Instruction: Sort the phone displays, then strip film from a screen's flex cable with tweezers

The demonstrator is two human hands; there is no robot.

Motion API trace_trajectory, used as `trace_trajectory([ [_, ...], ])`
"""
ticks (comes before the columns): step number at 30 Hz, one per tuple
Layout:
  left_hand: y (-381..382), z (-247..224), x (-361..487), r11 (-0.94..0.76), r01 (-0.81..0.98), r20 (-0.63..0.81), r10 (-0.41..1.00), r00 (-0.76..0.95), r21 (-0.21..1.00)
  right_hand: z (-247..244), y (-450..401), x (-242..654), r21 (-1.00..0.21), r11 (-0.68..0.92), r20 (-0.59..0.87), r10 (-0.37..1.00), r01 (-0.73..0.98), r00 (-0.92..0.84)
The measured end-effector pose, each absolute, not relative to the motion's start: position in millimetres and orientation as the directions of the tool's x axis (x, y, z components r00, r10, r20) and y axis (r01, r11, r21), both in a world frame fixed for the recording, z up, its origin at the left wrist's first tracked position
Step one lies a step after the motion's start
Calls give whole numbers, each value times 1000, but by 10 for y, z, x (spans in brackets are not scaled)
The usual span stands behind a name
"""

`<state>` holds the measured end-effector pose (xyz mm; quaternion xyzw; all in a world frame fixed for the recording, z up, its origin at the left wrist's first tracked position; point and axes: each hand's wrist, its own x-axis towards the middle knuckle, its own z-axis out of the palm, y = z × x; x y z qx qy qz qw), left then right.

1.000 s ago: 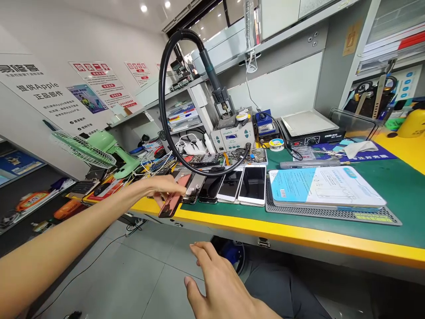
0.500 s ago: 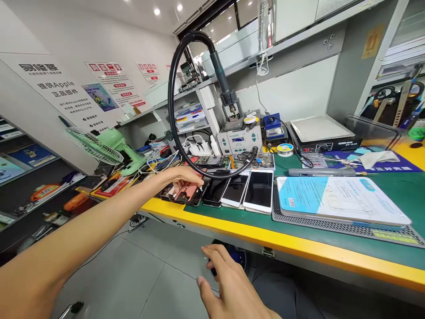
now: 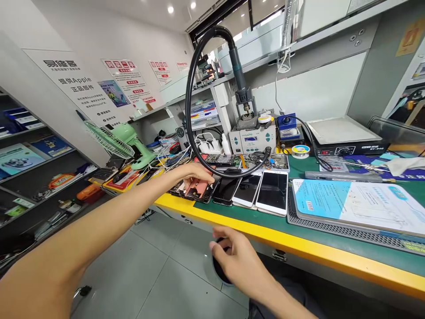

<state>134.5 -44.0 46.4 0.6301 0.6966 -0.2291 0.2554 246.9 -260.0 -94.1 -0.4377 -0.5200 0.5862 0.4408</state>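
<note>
Reddish phone part (image 3: 199,185) lowered onto bench (image 3: 299,241) | left hand (image 3: 198,173) pinching it | right hand (image 3: 235,253) half-open, loosely curled

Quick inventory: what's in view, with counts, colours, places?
bench: 1, green with yellow edge, mid-picture
white phones: 2, white with black screens, bench front
black phone: 1, black, left of white phones
pink phone part: 1, pink, left of black phone
loose boards: several, dark, behind phones
machine: 1, grey, behind boards
hose: 1, black, looping above bench
hot plate: 1, black and silver, rear right
booklet: 1, blue and white, right of phones
fan: 1, green, bench's left end
posters: several, red and white, left wall
left hand: 1, bare, gripping pink phone part
right hand: 1, bare, in front of bench edge
</note>
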Motion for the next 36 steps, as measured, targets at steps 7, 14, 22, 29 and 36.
trace_trajectory([
  [7, -703, 538, 1309, 137, 990, -626, 769, -131, -38, -628, -1872, 2170, -889, -292, -181, 932, -352, -313],
  [14, -995, 551, 1193, 162, 987, -572, 807, -146, -23, -613, -1673, 1875, -826, -376, -195, 890, -420, -412],
  [22, -1370, 616, 880, 148, 921, -480, 876, 47, 361, -790, -1838, 2053, -802, -408, -179, 861, -437, -476],
  [29, -1650, 422, 655, 213, 667, -480, 843, 244, 714, -818, -2213, 2314, -792, -397, -128, 851, -464, -510],
  [36, -2128, 7, 784, 241, 555, -487, 800, 350, 796, -940, -2783, 2496, -763, -420, -161, 860, -492, -485],
])
